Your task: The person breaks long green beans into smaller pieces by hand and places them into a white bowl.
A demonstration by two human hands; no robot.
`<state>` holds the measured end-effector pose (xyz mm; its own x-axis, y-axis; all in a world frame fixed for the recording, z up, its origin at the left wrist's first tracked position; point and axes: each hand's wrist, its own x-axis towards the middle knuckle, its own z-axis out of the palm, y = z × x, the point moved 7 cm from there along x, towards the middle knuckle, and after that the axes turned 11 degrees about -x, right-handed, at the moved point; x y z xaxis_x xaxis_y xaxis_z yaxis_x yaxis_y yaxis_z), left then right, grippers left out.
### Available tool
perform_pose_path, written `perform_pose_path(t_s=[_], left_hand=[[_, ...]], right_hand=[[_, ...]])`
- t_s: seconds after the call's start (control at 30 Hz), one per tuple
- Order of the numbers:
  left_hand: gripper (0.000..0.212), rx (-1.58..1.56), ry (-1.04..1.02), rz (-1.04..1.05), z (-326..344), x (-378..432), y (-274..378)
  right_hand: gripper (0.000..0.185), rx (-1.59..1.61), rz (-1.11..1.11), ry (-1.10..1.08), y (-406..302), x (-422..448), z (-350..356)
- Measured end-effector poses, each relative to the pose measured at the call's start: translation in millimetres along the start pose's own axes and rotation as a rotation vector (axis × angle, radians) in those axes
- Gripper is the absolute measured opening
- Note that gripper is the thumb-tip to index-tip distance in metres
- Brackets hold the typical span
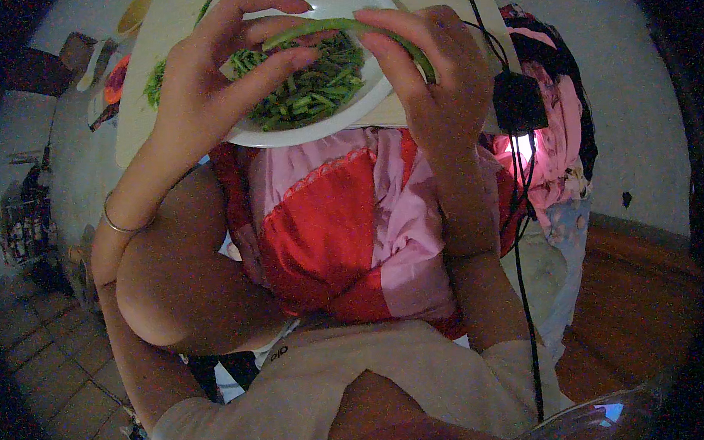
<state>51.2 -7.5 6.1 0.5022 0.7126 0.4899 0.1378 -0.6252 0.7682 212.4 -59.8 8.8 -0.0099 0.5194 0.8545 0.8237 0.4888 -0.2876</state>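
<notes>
A long green bean (pixel 345 26) arches over a white bowl (pixel 302 135). My right hand (pixel 440 71) pinches the bean between thumb and fingers, its far end lying against the palm. My left hand (pixel 213 79) is at the bean's other end, fingers curved and thumb apart from it; whether its fingers touch the bean is unclear. Short pieces of green bean (pixel 313 96) lie in the bowl beneath both hands. More green bits (pixel 156 87) rest on the pale board left of the bowl, partly behind my left wrist.
The pale board (pixel 136 111) extends under the bowl. Black cables with a black box (pixel 519 100) hang at its right side, near a glowing light. Pink and patterned cloth (pixel 551 108) lies beyond. An orange item (pixel 116 80) and a pale utensil (pixel 93 65) are at the left.
</notes>
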Motion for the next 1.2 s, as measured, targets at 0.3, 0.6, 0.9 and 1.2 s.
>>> perform_pose_path(t_s=[0.3, 0.6, 0.9, 1.2], left_hand=[[0.032, 0.011, -0.048, -0.095, -2, -4, -7], [0.025, 0.129, -0.086, -0.072, 1, -1, -1], [0.02, 0.221, -0.117, 0.236, 14, 4, 25], [0.018, 0.228, -0.158, 0.172, 15, 3, 21]], right_hand=[[0.018, 0.031, -0.087, 0.018, -7, -1, -5], [0.019, -0.011, -0.078, -0.007, -6, -2, -4], [0.022, 0.087, -0.019, -0.102, -10, -9, 7], [0.017, 0.071, -0.059, -0.067, -11, -10, 11]])
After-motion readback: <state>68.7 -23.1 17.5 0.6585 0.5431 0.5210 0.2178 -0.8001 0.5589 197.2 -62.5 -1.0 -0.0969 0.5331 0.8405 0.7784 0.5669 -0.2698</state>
